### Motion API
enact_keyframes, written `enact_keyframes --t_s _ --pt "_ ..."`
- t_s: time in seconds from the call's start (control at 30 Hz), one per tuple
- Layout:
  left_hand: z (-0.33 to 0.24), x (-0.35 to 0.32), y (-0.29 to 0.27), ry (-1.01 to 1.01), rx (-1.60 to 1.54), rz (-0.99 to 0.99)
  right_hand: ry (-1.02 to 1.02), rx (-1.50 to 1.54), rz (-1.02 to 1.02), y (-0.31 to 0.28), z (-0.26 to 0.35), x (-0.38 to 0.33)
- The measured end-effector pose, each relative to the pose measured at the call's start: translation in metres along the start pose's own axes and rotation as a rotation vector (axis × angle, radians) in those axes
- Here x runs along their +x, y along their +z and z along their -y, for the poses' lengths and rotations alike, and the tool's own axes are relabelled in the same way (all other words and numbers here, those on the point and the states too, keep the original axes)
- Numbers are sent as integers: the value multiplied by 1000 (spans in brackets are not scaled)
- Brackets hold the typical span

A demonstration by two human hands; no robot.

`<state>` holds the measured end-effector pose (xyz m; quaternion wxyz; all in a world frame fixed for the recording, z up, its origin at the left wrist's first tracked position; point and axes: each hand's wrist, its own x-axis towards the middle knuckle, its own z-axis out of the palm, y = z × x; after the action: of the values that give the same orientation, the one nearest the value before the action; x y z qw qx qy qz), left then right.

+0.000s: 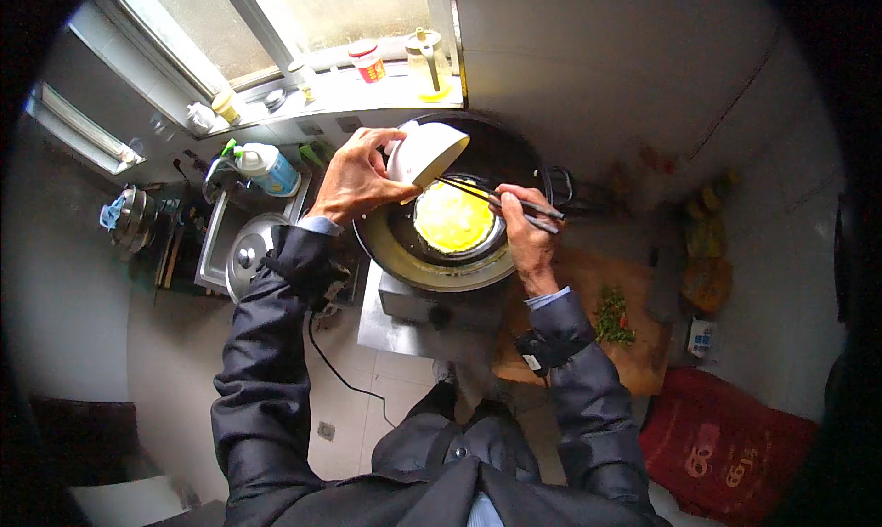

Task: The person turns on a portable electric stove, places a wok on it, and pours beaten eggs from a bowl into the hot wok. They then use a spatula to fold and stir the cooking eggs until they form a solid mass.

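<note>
My left hand [354,176] grips a white bowl [432,150] by its rim and base, tilted over a large dark wok [432,276]. Yellow egg [452,218] lies in a round patch at the wok's bottom. A pair of dark chopsticks [537,216] is held in my right hand [525,238], their tips at the bowl's lower edge above the egg. The inside of the bowl is mostly hidden from here.
The wok sits on a metal stove [404,320]. At right, chopped green vegetables [613,317] lie on a wooden cutting board [570,288]. A pot lid [250,254] and a white-blue bottle [269,169] stand by the sink at left. Jars and a clear jug [427,63] line the windowsill.
</note>
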<state>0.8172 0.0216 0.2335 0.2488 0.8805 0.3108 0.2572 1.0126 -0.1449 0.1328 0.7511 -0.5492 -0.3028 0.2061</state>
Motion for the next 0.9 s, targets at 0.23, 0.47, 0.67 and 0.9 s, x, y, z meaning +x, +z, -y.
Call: enact_keyframes --t_s 0.23,0.47,0.67,0.9 --pt "-5 1 0 25 12 -7 -14 5 29 1 7 -4" --pt "-6 1 -1 36 -18 28 76 97 93 -1 6 -3" --pt "-2 0 1 56 -36 26 168 276 215 -7 1 0" --pt "-1 2 3 32 -41 20 185 253 191 -14 -2 1"
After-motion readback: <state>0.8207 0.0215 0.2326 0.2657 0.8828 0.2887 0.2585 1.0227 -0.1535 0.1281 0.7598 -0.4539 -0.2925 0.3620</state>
